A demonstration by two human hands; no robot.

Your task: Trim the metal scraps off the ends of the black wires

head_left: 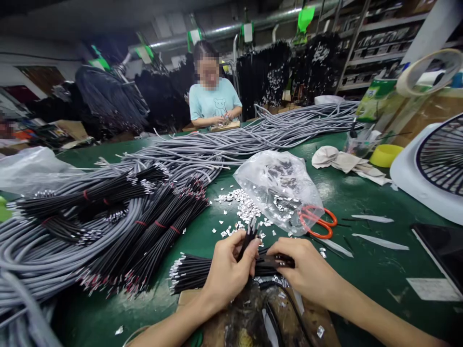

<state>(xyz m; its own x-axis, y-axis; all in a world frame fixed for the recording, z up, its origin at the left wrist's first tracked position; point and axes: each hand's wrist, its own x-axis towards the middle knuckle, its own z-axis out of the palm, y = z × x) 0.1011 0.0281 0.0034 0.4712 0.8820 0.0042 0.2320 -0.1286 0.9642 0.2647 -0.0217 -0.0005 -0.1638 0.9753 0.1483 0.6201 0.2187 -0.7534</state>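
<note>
A green table (365, 270) fills a crowded workshop, with racks of dark cable behind it and a co-worker (213, 103) seated at the far edge, their hands busy with work of their own.

Close to the near edge, the left hand (226, 272) is closed around a small bunch of black wires (248, 236), whose tips stand up above the thumb. The right hand (307, 270) pinches narrowly on loose black strands (280, 260) just beside it. Both hands rest over a flat bundle of black wires (188, 272).

The bunch looks lightly gripped, so a strand could slide out and get lost among the tied bundles (152, 231) to the left. The scattered metal clips (242, 205) lie just beyond the fingers, and a sweep of the wrist could scatter them further. The plastic bag (278, 188) lies over the scissors (320, 221), half hiding the blades, so a blind reach there could cause a nick.

Grey cables (202, 154) close off the left side and the far side. Bare table opens toward the right edge, broken only by white strips (379, 241), a dark screen (444, 246) and a fan (434, 168).
</note>
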